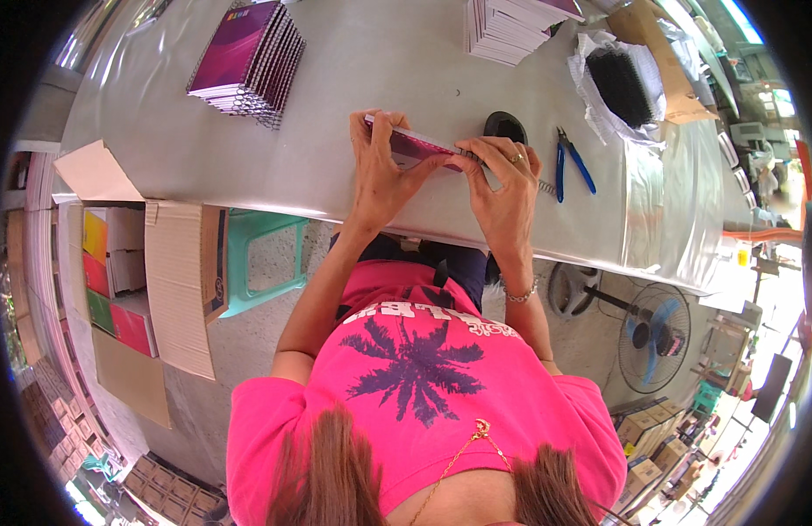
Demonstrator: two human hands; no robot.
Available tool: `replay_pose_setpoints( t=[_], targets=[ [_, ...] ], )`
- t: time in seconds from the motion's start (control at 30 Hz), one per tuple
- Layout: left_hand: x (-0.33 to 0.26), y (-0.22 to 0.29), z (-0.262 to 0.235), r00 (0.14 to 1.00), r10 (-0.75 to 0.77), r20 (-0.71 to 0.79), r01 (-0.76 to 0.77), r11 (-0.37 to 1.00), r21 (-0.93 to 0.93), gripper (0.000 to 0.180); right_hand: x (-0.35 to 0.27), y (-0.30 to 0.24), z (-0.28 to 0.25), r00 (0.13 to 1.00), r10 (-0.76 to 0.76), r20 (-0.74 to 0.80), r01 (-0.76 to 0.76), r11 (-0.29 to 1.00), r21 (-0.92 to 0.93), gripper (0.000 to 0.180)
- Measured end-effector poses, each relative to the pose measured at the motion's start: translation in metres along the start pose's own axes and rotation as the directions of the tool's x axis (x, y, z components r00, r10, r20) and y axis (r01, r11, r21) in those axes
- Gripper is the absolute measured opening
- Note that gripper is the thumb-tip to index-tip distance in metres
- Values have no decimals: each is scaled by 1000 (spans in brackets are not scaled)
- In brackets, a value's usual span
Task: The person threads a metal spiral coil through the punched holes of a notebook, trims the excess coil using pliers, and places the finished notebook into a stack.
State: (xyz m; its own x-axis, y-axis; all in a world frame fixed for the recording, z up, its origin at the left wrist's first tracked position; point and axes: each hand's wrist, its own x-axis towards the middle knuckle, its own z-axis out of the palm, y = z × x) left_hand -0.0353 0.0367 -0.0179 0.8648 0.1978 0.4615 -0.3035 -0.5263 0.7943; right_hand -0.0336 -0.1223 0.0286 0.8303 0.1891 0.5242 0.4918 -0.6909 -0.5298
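Observation:
Above the table's near edge, a thin notebook [421, 140] with a purple cover is held tilted, its edge toward me. My left hand [381, 175] grips its left end, thumb on the cover and fingers behind. At the right end, my right hand [504, 188] pinches a dark wire spiral coil [547, 187] against the notebook's edge; part of the coil sticks out past the hand. How far the coil runs through the holes is hidden by my fingers. Just beyond my right hand sits a round black dish [506, 128]. Blue-handled cutters [573, 165] lie to its right, jaws pointing away.
Spiral-bound purple notebooks [248, 63] are stacked far left, and more booklets [511, 31] at the back. A plastic-lined box [669, 61] holds black coils [618, 86]. Below the table are an open carton [180, 280], a green stool [264, 261] and a fan [656, 337].

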Motion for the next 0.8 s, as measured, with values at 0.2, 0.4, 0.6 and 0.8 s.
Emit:
replay_pose_setpoints(
  t=[0.2, 0.4, 0.6, 0.8],
  targets=[
    [1, 2, 0, 1000, 13, -5, -13, 1000, -4, 60, -2, 0, 2, 997, -36, -63, 33, 999, -39, 13],
    [1, 0, 0, 999, 33, 5, -33, 999, 28, 60, -3, 1, 4, 995, -37, -94, 33, 999, -35, 14],
    [3, -5, 1, 999, 48, -14, -48, 999, -11, 64, 5, 13, -12, 988, 94, 123, -113, 981, 161, 22],
    [17, -13, -12, 990, 53, 133, -42, 996, -83, 69, 31, 82, -46, 854, 116, 507, -66, 991, -117, 56]
  ],
)
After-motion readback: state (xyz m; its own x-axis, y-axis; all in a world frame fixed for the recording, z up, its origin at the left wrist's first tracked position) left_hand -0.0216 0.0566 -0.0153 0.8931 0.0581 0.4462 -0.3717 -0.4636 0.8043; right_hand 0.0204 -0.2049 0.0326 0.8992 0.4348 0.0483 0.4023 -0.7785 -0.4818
